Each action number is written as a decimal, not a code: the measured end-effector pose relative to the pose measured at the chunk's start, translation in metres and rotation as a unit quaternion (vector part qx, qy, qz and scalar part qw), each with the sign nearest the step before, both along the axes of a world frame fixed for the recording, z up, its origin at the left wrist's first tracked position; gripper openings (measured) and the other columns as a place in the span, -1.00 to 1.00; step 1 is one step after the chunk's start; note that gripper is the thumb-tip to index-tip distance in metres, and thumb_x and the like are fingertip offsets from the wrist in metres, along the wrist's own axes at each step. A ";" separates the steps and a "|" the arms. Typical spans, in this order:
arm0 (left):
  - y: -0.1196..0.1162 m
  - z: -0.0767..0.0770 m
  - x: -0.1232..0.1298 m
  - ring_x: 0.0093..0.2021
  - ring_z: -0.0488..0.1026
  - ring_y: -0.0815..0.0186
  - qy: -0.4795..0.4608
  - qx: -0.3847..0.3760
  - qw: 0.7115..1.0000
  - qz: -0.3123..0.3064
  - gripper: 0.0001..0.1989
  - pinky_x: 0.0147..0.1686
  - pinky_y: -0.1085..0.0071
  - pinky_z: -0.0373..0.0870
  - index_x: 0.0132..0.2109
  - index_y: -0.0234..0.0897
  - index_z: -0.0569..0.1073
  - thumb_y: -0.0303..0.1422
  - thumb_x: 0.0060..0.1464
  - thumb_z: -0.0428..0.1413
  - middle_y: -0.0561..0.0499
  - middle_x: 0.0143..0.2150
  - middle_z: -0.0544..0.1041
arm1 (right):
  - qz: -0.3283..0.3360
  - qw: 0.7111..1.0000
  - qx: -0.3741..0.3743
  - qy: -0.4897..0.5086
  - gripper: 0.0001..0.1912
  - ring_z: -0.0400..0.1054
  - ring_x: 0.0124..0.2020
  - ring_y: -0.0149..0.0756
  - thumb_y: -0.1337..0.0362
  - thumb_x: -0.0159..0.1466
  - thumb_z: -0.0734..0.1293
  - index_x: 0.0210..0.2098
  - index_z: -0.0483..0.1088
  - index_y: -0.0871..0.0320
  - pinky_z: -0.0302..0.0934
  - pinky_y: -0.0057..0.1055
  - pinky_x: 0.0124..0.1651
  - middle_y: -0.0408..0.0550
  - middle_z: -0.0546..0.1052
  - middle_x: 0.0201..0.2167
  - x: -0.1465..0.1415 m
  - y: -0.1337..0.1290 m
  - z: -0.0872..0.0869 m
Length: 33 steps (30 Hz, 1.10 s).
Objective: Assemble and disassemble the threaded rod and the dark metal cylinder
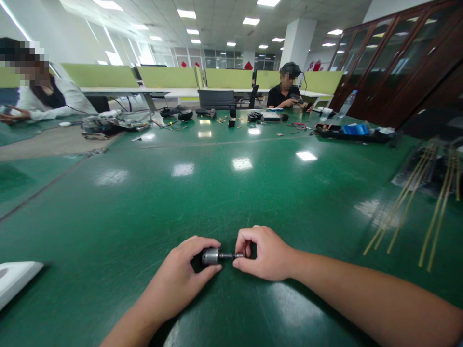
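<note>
At the far left edge of the green table [144, 202], well to the left of the metal part you hold, the corner of a white flat object [14, 278] lies on the surface. Farther back on that side, a person in a white sleeve [54, 103] sits beyond a clutter of cables and parts [108, 124].

Your left hand [181, 279] rests low on the table, thumb and fingers closed around the thick silver cylinder end of the metal part [217, 256]. The part lies level just above the tabletop, its thin dark shaft pointing to your right. Your right hand [265, 253] sits just beside it, fingers curled narrow and pinching the shaft tip between thumb and forefinger. Both hands touch the part, one at each end.

Straight beyond the part, at the far side of the table, another person in a dark shirt [284, 94] works over small boxes and tools [260, 116]. To the right of the part, well apart, a bundle of thin yellowish rods [408, 202] lies on the table, and behind it stands a dark wooden cabinet [398, 62] with a water bottle [347, 103] near it.
</note>
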<state>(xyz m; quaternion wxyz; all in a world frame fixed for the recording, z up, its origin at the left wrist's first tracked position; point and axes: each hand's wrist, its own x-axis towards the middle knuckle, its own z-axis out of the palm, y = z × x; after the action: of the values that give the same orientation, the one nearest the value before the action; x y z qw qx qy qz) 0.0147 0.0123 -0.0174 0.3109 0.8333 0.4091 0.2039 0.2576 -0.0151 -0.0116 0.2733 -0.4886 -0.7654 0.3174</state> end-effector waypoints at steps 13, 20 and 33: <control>-0.001 0.001 0.001 -0.07 0.43 0.22 -0.003 0.006 1.000 -0.004 -0.71 -0.05 0.28 0.36 -0.02 -0.09 0.43 -0.42 0.09 0.18 0.03 -0.09 0.50 | 0.000 1.000 0.005 -0.013 -0.86 0.39 -0.45 -0.42 0.26 0.10 0.44 -0.37 0.41 0.11 0.17 -0.41 -0.20 -0.26 0.51 -0.50 -0.002 0.000 0.000; 0.000 0.002 0.002 -0.08 0.43 0.21 -0.003 0.010 1.000 -0.010 -0.72 -0.06 0.27 0.36 -0.02 -0.10 0.43 -0.42 0.10 0.16 0.01 -0.10 0.50 | -0.003 1.000 -0.002 -0.016 -0.85 0.39 -0.45 -0.39 0.26 0.09 0.45 -0.37 0.42 0.12 0.17 -0.40 -0.21 -0.24 0.50 -0.50 -0.002 0.000 0.002; 0.000 0.002 0.001 -0.06 0.42 0.21 0.004 0.019 1.000 -0.016 -0.70 -0.03 0.27 0.35 0.00 -0.08 0.43 -0.43 0.10 0.17 0.03 -0.09 0.50 | 0.006 1.000 0.003 -0.010 -0.88 0.39 -0.44 -0.41 0.27 0.12 0.43 -0.36 0.43 0.12 0.18 -0.41 -0.21 -0.24 0.51 -0.49 -0.002 0.001 -0.001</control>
<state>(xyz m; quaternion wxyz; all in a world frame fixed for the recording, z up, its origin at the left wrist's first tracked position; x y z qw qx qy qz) 0.0160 0.0120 -0.0153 0.2970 0.8462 0.3929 0.2035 0.2558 -0.0142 -0.0123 0.2651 -0.4861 -0.7721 0.3120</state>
